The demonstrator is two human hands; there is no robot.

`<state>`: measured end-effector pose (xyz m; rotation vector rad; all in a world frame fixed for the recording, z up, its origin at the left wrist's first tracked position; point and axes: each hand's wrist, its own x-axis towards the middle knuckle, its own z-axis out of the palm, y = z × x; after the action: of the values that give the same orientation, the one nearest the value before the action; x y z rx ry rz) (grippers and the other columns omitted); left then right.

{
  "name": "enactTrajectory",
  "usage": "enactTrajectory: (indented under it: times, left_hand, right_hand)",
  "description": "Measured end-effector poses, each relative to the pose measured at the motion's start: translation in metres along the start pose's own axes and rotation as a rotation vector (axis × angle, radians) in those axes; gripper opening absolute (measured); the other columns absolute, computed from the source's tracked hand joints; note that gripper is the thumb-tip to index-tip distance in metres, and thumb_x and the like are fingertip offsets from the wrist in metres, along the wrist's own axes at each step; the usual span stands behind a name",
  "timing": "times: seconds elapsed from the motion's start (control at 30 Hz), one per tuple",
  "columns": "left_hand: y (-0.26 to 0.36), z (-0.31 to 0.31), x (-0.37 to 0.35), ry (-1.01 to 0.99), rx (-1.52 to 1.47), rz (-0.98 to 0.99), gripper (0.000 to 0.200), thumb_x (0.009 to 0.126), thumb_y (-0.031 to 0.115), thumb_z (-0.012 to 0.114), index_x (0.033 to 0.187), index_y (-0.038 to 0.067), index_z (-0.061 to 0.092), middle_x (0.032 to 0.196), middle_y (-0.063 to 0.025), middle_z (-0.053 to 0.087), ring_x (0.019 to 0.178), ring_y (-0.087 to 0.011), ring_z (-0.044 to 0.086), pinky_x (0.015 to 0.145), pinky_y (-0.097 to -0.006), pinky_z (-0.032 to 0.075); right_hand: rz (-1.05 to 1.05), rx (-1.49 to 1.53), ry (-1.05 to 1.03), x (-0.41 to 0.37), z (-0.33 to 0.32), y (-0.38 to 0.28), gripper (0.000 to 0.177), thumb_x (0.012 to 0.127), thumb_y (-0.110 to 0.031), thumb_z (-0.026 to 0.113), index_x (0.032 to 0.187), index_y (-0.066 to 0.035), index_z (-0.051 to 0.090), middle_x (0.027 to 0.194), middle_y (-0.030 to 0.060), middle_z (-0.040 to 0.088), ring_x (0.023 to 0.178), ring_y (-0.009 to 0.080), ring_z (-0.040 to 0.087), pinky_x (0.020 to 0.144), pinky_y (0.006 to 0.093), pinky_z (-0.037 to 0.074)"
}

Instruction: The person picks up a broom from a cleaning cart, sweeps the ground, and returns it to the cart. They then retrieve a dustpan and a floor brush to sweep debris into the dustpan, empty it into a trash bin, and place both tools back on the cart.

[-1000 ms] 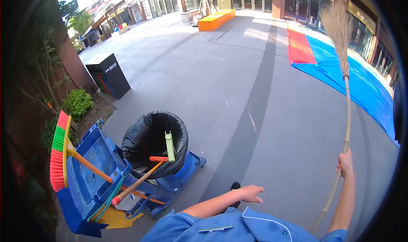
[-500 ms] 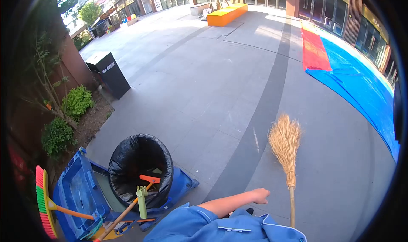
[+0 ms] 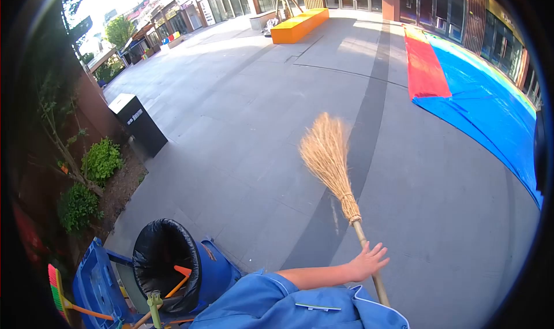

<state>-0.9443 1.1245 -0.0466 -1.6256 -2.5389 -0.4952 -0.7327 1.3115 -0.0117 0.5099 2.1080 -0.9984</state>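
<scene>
My left hand reaches across my body with its fingers spread, overlapping the wooden handle of a straw broom. The broom's bristles point up and away from me, over the grey paving. Its lower handle disappears behind my blue shirt. My right hand is outside the view. At my left stands a blue bin lined with a black bag. An orange-headed tool leans across the bin opening, close to a green grabber-like handle.
A red-and-green bristled broom and a blue plastic lid are left of the bin. Farther off stand a black box, shrubs and an orange bench. A red and blue sheet covers the right side.
The straw broom has swung left and up, tilting leftward. My left hand has opened from a closed shape and moved right to the handle. The bin sits lower in view.
</scene>
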Motion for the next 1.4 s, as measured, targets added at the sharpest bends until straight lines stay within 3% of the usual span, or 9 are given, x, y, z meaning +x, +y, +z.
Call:
enactTrajectory:
  times: [0.1,0.17,0.23,0.27,0.4,0.53,0.83,1.13,1.4]
  left_hand:
    - [-0.036,-0.003,0.032,-0.039,-0.014,0.107,0.039,0.068,0.005,0.062,0.107,0.006,0.058,0.116,-0.0193,0.05,0.113,-0.0352,0.046,0.088,-0.0471,0.044]
    - [-0.05,0.014,0.061,-0.602,-0.313,0.102,0.021,0.068,0.005,0.06,0.089,0.007,0.061,0.1,-0.0135,0.058,0.103,-0.0312,0.054,0.082,-0.0448,0.045]
    - [-0.079,0.021,0.068,-0.481,-0.325,0.086,0.014,0.065,0.004,0.06,0.079,0.007,0.059,0.086,-0.0092,0.06,0.089,-0.0296,0.059,0.075,-0.0411,0.045]
    - [-0.096,0.028,0.076,-0.506,-0.348,0.009,0.018,0.064,0.005,0.061,0.082,0.008,0.06,0.085,-0.0101,0.059,0.089,-0.0308,0.059,0.074,-0.0421,0.046]
    - [-0.171,0.058,0.099,-0.695,-0.328,-0.078,0.02,0.068,0.01,0.059,0.088,0.01,0.063,0.094,-0.01,0.063,0.092,-0.0296,0.061,0.077,-0.0429,0.05]
    - [-0.2,0.083,0.115,-0.738,-0.454,-0.123,0.027,0.07,0.013,0.06,0.096,0.013,0.063,0.099,-0.0093,0.063,0.094,-0.0292,0.06,0.08,-0.0413,0.05]
    - [-0.226,0.119,0.255,-0.869,-0.243,0.086,0.022,0.074,0.019,0.056,0.095,0.015,0.063,0.1,-0.0076,0.059,0.102,-0.0277,0.057,0.084,-0.0448,0.043]
    - [-0.117,0.221,0.489,-0.923,-0.168,0.653,0.021,0.071,0.025,0.062,0.089,0.015,0.068,0.089,-0.01,0.061,0.09,-0.0298,0.061,0.077,-0.0449,0.047]
    - [0.021,0.289,0.601,-0.862,-0.218,1.111,0.013,0.07,0.011,0.056,0.079,0.011,0.066,0.085,-0.0118,0.063,0.086,-0.0306,0.061,0.074,-0.0436,0.045]
  right_hand:
    - [-0.054,-0.092,-0.05,0.022,-0.059,-0.032,0.037,0.087,-0.032,0.049,0.113,-0.005,0.05,0.098,0.0277,0.061,0.097,0.0455,0.056,0.082,0.0502,0.044]
    - [0.013,-0.314,-0.076,0.024,-0.113,-0.068,0.053,0.084,-0.036,0.055,0.126,-0.006,0.043,0.104,0.0231,0.062,0.101,0.0415,0.056,0.088,0.046,0.044]
    - [0.114,-0.402,-0.121,0.012,-0.167,-0.094,0.061,0.087,-0.043,0.049,0.138,-0.014,0.034,0.118,0.0215,0.057,0.107,0.0373,0.055,0.093,0.044,0.042]
    - [-0.045,-0.511,0.051,0.025,-0.191,-0.048,0.053,0.091,-0.049,0.038,0.134,-0.017,0.042,0.118,0.0199,0.057,0.104,0.0369,0.056,0.09,0.0443,0.043]
    - [0.459,-0.795,0.29,-0.003,-0.311,-0.128,0.061,0.092,-0.055,0.033,0.08,-0.006,0.068,0.069,0.0117,0.064,0.073,0.0317,0.061,0.061,0.0384,0.046]
    - [0.444,-0.918,0.233,0.008,-0.346,-0.18,0.057,0.087,-0.059,0.042,0.082,-0.008,0.068,0.073,0.0101,0.064,0.076,0.0265,0.062,0.068,0.0374,0.045]
    - [0.486,-0.729,0.345,0.014,-0.362,-0.111,0.044,0.081,-0.053,0.056,0.087,-0.011,0.066,0.075,0.0078,0.064,0.078,0.0257,0.064,0.07,0.0391,0.045]
    - [0.903,-0.195,0.459,-0.035,-0.359,-0.031,0.044,0.081,-0.052,0.056,0.084,-0.009,0.065,0.069,0.0076,0.064,0.072,0.0281,0.064,0.063,0.0399,0.046]
    - [1.387,0.206,0.535,-0.028,-0.343,-0.086,0.04,0.078,-0.049,0.061,0.081,-0.01,0.064,0.069,0.0075,0.064,0.071,0.0275,0.064,0.066,0.0398,0.048]
